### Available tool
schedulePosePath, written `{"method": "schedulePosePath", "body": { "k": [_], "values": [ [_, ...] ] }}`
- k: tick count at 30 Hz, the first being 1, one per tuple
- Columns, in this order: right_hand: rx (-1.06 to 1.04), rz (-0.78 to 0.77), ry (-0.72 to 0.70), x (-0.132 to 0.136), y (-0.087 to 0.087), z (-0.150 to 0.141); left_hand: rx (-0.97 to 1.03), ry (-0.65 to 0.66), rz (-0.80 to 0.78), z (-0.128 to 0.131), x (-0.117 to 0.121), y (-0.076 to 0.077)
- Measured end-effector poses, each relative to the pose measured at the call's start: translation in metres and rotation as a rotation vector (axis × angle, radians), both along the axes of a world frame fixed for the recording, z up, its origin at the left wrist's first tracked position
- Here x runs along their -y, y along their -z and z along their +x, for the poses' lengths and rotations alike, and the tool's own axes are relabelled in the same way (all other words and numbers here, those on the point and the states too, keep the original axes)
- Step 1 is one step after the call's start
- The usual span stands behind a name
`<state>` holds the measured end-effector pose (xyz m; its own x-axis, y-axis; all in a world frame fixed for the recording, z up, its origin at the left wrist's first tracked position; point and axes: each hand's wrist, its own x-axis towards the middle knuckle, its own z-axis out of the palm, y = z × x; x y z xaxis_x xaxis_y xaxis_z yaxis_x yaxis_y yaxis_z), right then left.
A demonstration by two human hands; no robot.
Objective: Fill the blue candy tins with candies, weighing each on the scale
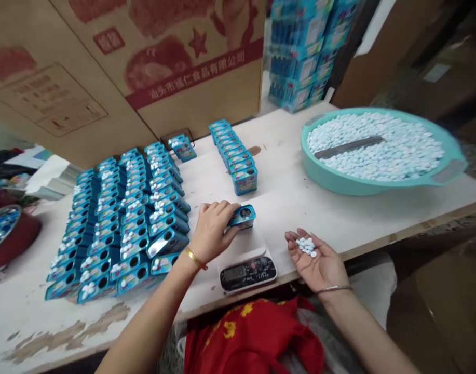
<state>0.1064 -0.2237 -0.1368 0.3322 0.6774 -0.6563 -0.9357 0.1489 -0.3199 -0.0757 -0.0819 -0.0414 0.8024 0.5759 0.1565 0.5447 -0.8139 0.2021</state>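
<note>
My left hand (212, 228) grips the side of a small blue tin (243, 215) with a round dark opening in its top. That tin is at the pale platform of a digital scale (248, 272); whether it rests there I cannot tell. Palm up beside the scale, my right hand (319, 262) cups a small heap of white candy tablets (306, 246). Rows of blue tins (132, 218) stand to the left, many with white tablets on top. Another row of tins (233, 153) stands behind my left hand.
A turquoise basin (339, 176) full of pale tablets stands on the right, with a dark flat strip (349, 147) lying in it. Large cardboard boxes (206, 98) and stacked blue packs (296, 57) are at the back. A red tub (17, 239) sits far left.
</note>
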Motion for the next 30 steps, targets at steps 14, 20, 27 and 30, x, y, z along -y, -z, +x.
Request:
{"method": "schedulePosePath", "body": {
  "k": [14, 20, 27, 30],
  "values": [
    [-0.025, 0.065, -0.026, -0.025, 0.023, 0.002, -0.064, -0.18, 0.157, 0.079, -0.07, 0.034],
    [-0.008, 0.074, -0.027, -0.027, 0.029, 0.001, -0.069, -0.25, -0.123, 0.08, -0.083, 0.055],
    [-0.065, -0.013, -0.052, -0.025, 0.034, 0.005, -0.056, -0.246, -0.211, 0.09, -0.087, 0.067],
    [-0.116, -0.03, -0.153, -0.022, 0.048, 0.012, 0.001, -0.244, -0.181, 0.083, -0.111, 0.055]
  ]
}}
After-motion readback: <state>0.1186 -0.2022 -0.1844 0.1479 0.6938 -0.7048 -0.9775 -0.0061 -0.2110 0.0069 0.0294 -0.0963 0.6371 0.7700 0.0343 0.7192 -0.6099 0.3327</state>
